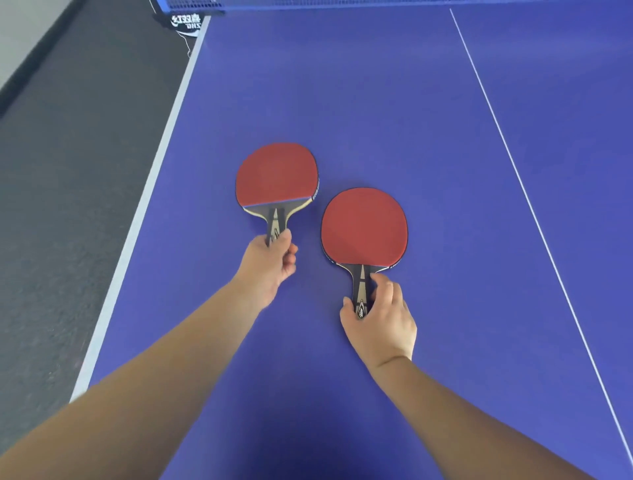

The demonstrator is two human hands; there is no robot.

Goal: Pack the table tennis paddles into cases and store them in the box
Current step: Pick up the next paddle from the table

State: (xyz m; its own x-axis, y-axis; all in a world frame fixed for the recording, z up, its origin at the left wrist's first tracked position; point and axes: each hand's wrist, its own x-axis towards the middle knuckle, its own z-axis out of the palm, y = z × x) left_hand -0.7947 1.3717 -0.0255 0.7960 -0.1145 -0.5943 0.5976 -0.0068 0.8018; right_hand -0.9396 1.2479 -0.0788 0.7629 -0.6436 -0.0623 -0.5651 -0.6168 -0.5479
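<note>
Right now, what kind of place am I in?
Probably an indoor table tennis room. You are standing at a blue table with white lines, a net runs across its far end, and each hand grips a red paddle by the handle.

Blue counter (pixel 394 102) w/ white edge stripe on left & thin white centre line (pixel 534 219) running lengthwise. Net (pixel 308 3) across far end, black clamp w/ white logo (pixel 185 22) at its left post. Dark grey floor (pixel 68 154) on left, paler strip in far corner; even light.

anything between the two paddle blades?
Nothing: head view shows only bare blue table between the left paddle and right paddle; blades apart.
</note>
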